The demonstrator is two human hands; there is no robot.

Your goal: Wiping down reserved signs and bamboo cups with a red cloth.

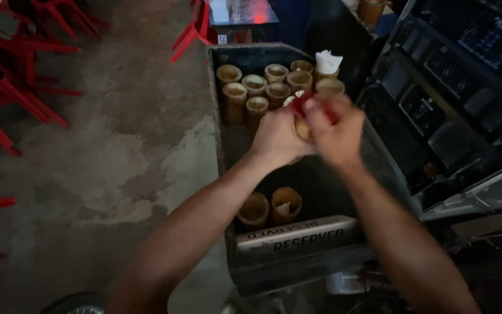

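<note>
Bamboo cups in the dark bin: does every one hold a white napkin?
No: only one cup at the far row shows a white napkin; most bamboo cups look empty.

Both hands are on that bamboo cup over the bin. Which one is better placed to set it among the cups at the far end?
Probably left: the left hand grips the bamboo cup, while the right hand handles something red on top.

I log matt, rough-rimmed bamboo-like cups (255,85) in a dull dark plastic-looking crate (219,116), white paper (327,61) in one cup, a smooth placard (297,234), glossy red plastic chairs (7,64), and rough stained concrete floor (117,145).
</note>
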